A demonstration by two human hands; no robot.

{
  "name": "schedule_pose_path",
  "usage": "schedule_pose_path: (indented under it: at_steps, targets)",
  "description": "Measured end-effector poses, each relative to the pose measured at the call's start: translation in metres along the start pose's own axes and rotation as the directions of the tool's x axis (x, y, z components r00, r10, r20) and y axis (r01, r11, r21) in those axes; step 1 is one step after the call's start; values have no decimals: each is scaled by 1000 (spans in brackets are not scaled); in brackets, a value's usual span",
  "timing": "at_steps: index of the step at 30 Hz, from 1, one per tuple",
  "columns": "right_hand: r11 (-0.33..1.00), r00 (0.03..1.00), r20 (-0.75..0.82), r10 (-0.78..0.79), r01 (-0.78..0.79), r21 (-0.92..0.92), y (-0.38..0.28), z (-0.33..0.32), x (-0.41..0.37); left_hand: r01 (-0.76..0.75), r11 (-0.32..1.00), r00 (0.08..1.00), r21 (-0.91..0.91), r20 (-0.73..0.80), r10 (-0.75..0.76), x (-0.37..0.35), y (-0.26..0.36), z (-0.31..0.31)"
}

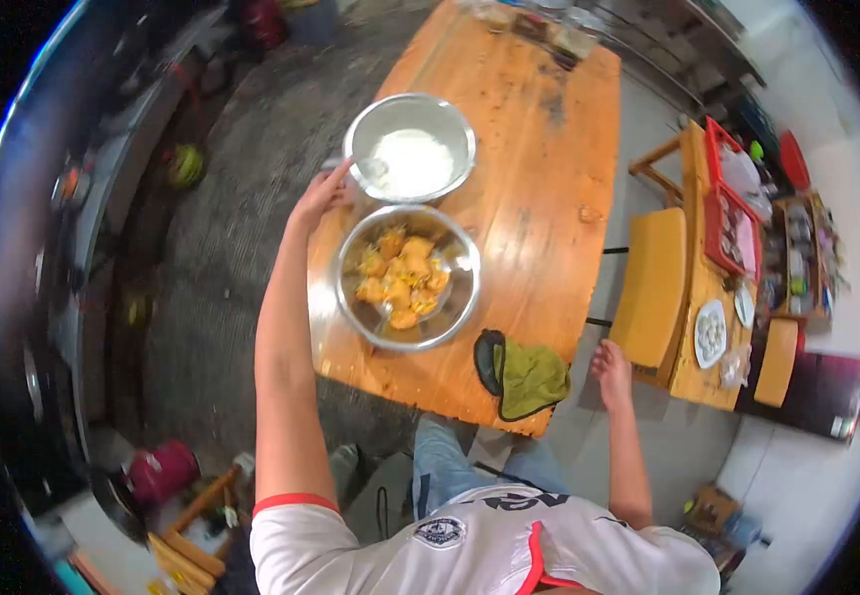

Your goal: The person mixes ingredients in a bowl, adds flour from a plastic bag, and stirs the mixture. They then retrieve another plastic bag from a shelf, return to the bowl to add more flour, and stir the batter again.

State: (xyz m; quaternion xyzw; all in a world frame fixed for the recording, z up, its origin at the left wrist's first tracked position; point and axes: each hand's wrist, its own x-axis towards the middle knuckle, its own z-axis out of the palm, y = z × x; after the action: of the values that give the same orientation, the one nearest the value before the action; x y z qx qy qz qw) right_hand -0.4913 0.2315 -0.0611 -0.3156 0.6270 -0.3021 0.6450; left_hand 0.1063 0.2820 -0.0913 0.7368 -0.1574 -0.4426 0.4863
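Observation:
On the wooden table (539, 213) stand two metal bowls. The farther bowl (458, 117) holds a white substance (416, 164). My left hand (325, 194) is at its left rim, fingers pointing toward the bowl; what they grip, if anything, is blurred. Nearer to me, the second bowl (461, 312) contains several orange-yellow pieces (405, 276) with bits of yellow and green. A green and dark cloth cap (534, 380) lies at the table's near right corner. To the right of it, off the table's edge, my right hand (608, 369) hangs with its fingers curled, touching nothing visible.
Jars and containers (576, 35) stand at the table's far end. On the right are a yellow bench (651, 288) and a side table (695, 342) with red baskets (731, 226) and a white plate (710, 334). A dark red object (162, 472) lies at the lower left.

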Motion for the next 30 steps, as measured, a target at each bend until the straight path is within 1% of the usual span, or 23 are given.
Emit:
schedule_pose_path:
  at_steps: [1, 2, 3, 4, 5, 6, 7, 8, 10, 11, 13, 16, 17, 18, 20, 21, 24, 25, 27, 28, 29, 30]
  targets:
    - [1000, 994, -106, -7, 9, 23, 1, -17, -13, 55, 986, 997, -155, 64, -45, 1, 0, 12]
    - [999, 993, -122, -9, 13, 30, 5, -33, -26, 20, 970, 987, -242, 160, 19, 11, -9, 15]
    - [998, 988, -151, -35, 43, 46, 7, -51, -36, -178, 917, 959, -357, 147, 244, 13, -20, 21]
    - [997, 993, -118, -10, 18, 70, 24, -76, -42, -36, 903, 988, -429, 120, 96, -4, 5, 32]
    - [996, 997, -77, -10, 17, 91, 41, -99, -44, -40, 882, 961, -470, 225, 164, -12, 21, 38]
    - [994, 986, -164, 34, -15, 111, 50, -108, -50, -17, 879, 940, -477, 293, 177, -6, 25, 40]
    - [987, 968, -225, 109, -79, 138, 61, -108, -53, -3, 900, 962, -436, 245, 122, 13, 16, 36]
    - [984, 959, -256, 118, -79, 158, 70, -112, -56, 69, 925, 981, -375, 194, 6, 17, 18, 33]
    - [982, 946, -285, 153, -111, 156, 83, -119, -63, 88, 953, 990, -290, 130, -52, 50, -4, 27]
    - [983, 942, -293, 161, -127, 133, 95, -124, -69, 58, 951, 995, -303, 97, -30, 49, -16, 25]
    - [983, 941, -291, 175, -150, 106, 106, -136, -76, -10, 948, 999, -319, 41, 24, 48, -13, 35]
    - [982, 939, -289, 186, -164, 98, 116, -177, -82, -99, 923, 995, -372, -29, 95, -4, 34, 77]
    - [981, 937, -295, 187, -165, 101, 125, -196, -84, -126, 941, 989, -315, 31, 143, 3, 35, 75]
    - [978, 933, -308, 186, -146, 149, 128, -210, -90, -156, 954, 977, -257, 101, 187, 14, 34, 69]
    - [966, 929, -319, 188, -116, 232, 142, -255, -101, -165, 931, 976, -325, 80, 201, -12, 54, 96]
    - [962, 932, -315, 180, -99, 256, 157, -282, -104, -158, 945, 973, -287, 116, 198, -18, 58, 102]
    - [923, 905, -387, 178, -16, 386, 175, -364, -125, -287, 947, 958, -148, -19, 287, -114, 94, 180]
    - [934, 904, -387, 182, -36, 355, 184, -398, -130, -272, 943, 962, -194, -35, 270, -146, 99, 209]
    - [950, 897, -394, 203, -82, 302, 203, -471, -144, -264, 946, 961, -188, 27, 274, -202, 101, 265]
    - [930, 869, -441, 224, -56, 363, 213, -507, -153, -254, 953, 962, -165, 64, 267, -229, 106, 293]
    - [908, 833, -493, 250, -25, 419, 218, -548, -161, -249, 957, 958, -147, 109, 266, -261, 109, 334]
    - [905, 801, -542, 252, 4, 426, 227, -588, -172, -241, 961, 954, -135, 151, 260, -303, 108, 382]
